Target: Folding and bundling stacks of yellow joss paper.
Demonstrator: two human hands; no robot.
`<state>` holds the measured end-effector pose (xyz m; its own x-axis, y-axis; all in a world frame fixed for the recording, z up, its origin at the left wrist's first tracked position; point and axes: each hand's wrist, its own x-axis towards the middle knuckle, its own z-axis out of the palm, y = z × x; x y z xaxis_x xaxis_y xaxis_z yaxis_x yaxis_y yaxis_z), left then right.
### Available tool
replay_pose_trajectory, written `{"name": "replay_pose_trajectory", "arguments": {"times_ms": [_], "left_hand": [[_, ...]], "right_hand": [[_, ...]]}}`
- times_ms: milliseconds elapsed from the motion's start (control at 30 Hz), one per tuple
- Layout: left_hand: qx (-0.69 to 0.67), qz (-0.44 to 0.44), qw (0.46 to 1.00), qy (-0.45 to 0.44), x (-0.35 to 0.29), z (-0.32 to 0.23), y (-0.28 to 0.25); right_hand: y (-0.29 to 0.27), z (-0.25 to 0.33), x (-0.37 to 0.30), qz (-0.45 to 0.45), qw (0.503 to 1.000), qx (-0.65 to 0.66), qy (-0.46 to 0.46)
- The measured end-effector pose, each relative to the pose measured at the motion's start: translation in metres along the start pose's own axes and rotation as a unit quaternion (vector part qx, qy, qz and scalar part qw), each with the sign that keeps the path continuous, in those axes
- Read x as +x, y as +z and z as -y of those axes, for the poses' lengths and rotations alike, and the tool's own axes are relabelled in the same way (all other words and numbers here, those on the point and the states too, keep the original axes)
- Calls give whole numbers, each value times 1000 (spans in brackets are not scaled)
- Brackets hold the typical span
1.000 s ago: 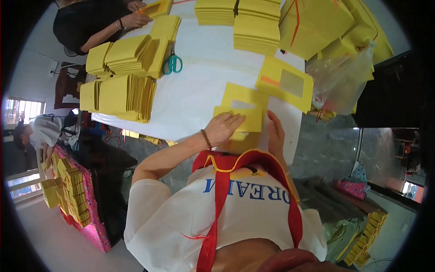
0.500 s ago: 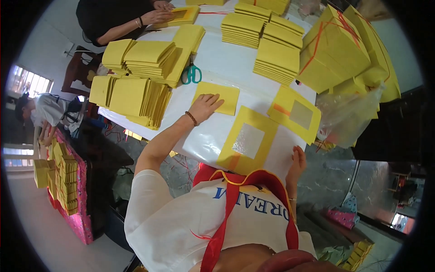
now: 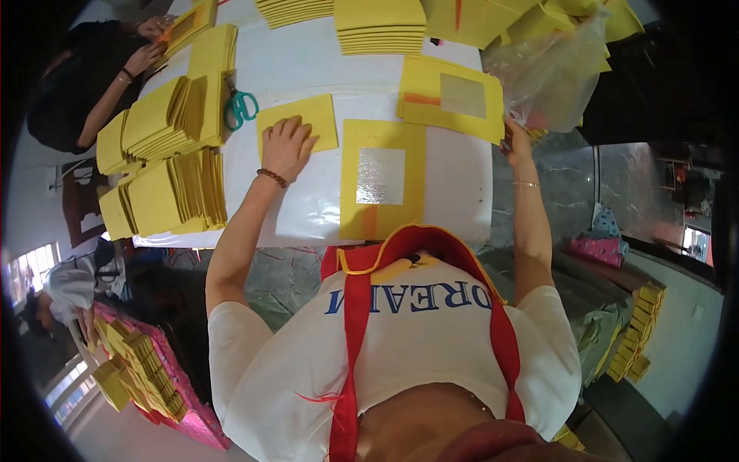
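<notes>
My left hand (image 3: 286, 148) lies with fingers spread on a folded yellow paper piece (image 3: 317, 115). Right of it, an unfolded yellow sheet (image 3: 350, 173) lies flat, with a shiny silvery square and an orange strip on it. Farther right are overlapping yellow sheets (image 3: 422, 71), the top one bearing a similar square and strip. At the table's right edge, my right hand (image 3: 519, 143) reaches beside the corner of those sheets, below a clear plastic bag (image 3: 550, 77). Its fingertips are partly hidden, so I cannot tell what they grip.
Teal-handled scissors (image 3: 242, 109) lie beside stacks of folded yellow paper (image 3: 165, 192) on the left. More yellow stacks (image 3: 379, 27) stand at the far side. A co-worker's hands (image 3: 146, 55) handle a yellow piece at far left. Another person is at a pink-covered table (image 3: 165, 369).
The view has turned and shifted, so the table appears straighter. My right hand has moved forward along the table's right edge to the bag. My left hand stays on the folded yellow paper.
</notes>
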<state>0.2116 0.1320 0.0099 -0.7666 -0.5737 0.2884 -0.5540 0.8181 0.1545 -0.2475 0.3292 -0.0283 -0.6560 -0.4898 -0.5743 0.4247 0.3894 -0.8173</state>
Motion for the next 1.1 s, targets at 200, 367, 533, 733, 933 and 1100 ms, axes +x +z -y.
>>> {"name": "replay_pose_trajectory", "arguments": {"times_ms": [200,367,533,733,933,1100], "left_hand": [[-242,-41,969,-12,64,-57,9],[-348,-24,936,-40,123,-114,67],[-564,85,770,-284,149,-129,72],[-773,7,621,-133,159,-133,64],[-741,123,652,-99,154,-127,29],[-718,100,684,-81,143,-130,35]], "right_hand": [[9,4,18,146,986,69,-47],[20,9,-5,180,977,56,-101],[15,8,-44,198,959,64,-194],[4,4,-81,171,950,132,-226],[2,-9,-93,141,951,69,-265],[7,-2,-110,153,931,120,-309]]}}
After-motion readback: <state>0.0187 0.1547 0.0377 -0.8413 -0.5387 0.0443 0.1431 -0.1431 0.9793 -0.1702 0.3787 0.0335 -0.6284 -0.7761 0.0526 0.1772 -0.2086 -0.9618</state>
